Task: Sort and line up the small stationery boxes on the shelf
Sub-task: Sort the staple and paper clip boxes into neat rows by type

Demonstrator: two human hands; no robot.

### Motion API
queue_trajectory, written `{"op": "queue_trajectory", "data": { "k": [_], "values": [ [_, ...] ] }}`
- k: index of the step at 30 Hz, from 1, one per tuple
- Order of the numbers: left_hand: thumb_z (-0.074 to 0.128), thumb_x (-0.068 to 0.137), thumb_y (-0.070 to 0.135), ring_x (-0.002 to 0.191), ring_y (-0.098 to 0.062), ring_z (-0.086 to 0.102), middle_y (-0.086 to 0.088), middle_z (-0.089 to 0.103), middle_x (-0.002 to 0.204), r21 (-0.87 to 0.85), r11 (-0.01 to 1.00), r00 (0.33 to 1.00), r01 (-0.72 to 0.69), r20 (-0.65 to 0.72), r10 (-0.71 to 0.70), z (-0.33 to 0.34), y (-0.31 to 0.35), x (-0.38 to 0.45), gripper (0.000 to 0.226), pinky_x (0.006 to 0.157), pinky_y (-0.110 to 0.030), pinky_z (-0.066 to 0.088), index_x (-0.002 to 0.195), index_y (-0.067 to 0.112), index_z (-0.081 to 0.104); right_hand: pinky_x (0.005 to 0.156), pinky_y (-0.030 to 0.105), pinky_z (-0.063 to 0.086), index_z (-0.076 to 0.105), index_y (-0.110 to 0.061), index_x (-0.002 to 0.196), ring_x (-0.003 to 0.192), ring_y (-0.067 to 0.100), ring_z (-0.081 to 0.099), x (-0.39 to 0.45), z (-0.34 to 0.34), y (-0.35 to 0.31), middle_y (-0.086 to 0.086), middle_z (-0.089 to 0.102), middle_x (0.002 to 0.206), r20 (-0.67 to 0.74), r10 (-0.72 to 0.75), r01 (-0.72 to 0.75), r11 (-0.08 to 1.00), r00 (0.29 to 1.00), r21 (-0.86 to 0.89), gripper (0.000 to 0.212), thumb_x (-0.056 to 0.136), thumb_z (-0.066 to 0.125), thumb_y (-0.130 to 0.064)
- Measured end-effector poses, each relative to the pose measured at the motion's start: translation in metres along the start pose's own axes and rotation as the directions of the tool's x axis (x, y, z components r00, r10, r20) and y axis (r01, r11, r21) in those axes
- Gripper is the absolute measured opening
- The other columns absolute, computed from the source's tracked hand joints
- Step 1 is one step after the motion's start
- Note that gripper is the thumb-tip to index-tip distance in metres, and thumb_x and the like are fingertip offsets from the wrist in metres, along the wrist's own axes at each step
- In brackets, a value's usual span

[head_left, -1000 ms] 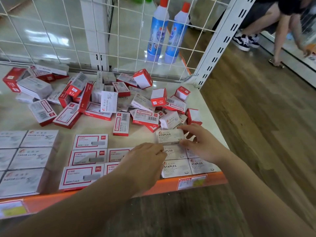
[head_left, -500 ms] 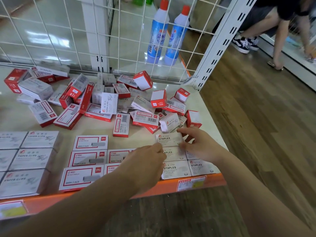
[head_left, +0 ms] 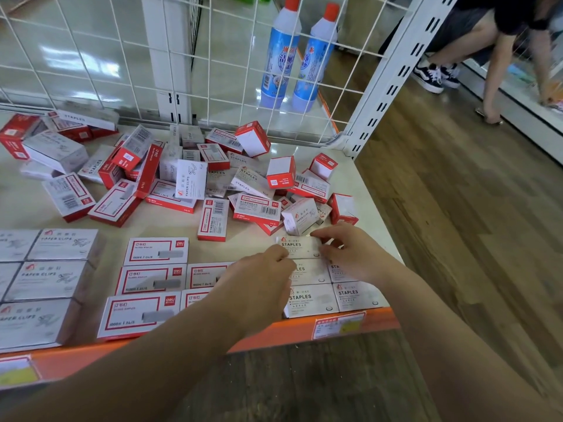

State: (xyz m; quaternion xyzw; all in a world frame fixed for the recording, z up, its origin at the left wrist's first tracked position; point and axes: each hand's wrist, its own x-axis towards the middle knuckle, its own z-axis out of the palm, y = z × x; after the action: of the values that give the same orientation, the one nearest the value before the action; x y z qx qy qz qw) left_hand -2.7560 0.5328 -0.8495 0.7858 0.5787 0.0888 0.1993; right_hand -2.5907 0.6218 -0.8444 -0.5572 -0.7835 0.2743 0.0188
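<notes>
We stand over the shelf (head_left: 359, 181), a pale board with an orange front lip and a white wire grid (head_left: 213, 71) at its back. Behind the grid stand two blue bottles (head_left: 297, 56) with red caps, and on the wooden floor to the right another person (head_left: 499, 35) bends down.

Across the back half of the shelf lies a jumbled heap of boxes (head_left: 170, 175), red-and-white and grey ones tipped at all angles. At the front left sit flat grey paper-clip boxes (head_left: 45, 281) in tidy rows. Beside them lie red-framed boxes (head_left: 146, 281) in neat columns. At the front right, grey staples boxes (head_left: 335, 296) lie flat in two short columns against the lip.

Our left hand (head_left: 259, 284) reaches in palm down, fingers curled, its fingertips on the left end of one staples box (head_left: 300, 246). Our right hand (head_left: 350, 251) has thumb and fingers curled round that box's right end. The box lies flat at the far end of the left staples column, touching the box before it, just in front of the heap.
</notes>
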Motion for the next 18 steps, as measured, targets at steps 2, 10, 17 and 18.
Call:
{"op": "queue_trajectory", "data": {
  "k": [2,10,17,18],
  "values": [
    [0.041,0.098,0.029,0.116,-0.012,0.049,0.004,0.037,0.140,0.019,1.000,1.000,-0.007,-0.014,0.007,0.0003,0.0002,0.0010,0.038,0.089,-0.027,0.050,0.136,0.024,0.041,0.073,0.015,0.036,0.062,-0.023,0.120,0.086,0.007,0.051,0.0010,0.0017,0.0019,-0.005,0.053,0.104,-0.016,0.005,-0.005,1.000,1.000,0.013,0.033,0.093,0.048,-0.010],
    [0.034,0.097,0.024,0.113,-0.019,0.048,-0.001,0.044,0.130,0.038,0.999,0.999,0.034,-0.042,-0.032,0.0029,-0.0009,0.0042,0.033,0.093,-0.034,0.044,0.122,0.016,0.054,0.072,0.010,0.037,0.060,-0.022,0.124,0.087,0.007,0.052,0.0002,0.0038,0.0029,0.000,0.056,0.112,-0.022,-0.017,0.018,0.999,1.000,0.042,0.035,0.092,0.051,-0.010],
    [0.045,0.097,0.028,0.115,-0.012,0.048,0.005,0.044,0.133,0.049,0.998,0.998,-0.036,-0.047,0.038,0.0015,-0.0017,0.0025,0.036,0.091,-0.027,0.049,0.133,0.024,0.047,0.075,0.017,0.035,0.060,-0.021,0.123,0.087,0.008,0.052,0.0020,0.0061,0.0037,-0.002,0.056,0.107,-0.082,0.027,-0.024,0.999,0.996,0.041,0.033,0.090,0.056,-0.014],
    [0.044,0.097,0.028,0.116,-0.012,0.047,0.006,0.044,0.134,0.036,0.999,0.998,-0.034,-0.053,0.036,0.0003,-0.0022,0.0022,0.036,0.092,-0.027,0.048,0.133,0.025,0.047,0.072,0.017,0.036,0.060,-0.020,0.122,0.085,0.008,0.052,0.0020,0.0061,0.0039,-0.004,0.056,0.102,-0.117,0.042,-0.035,0.998,0.992,0.055,0.033,0.089,0.058,-0.015]
  ]
}}
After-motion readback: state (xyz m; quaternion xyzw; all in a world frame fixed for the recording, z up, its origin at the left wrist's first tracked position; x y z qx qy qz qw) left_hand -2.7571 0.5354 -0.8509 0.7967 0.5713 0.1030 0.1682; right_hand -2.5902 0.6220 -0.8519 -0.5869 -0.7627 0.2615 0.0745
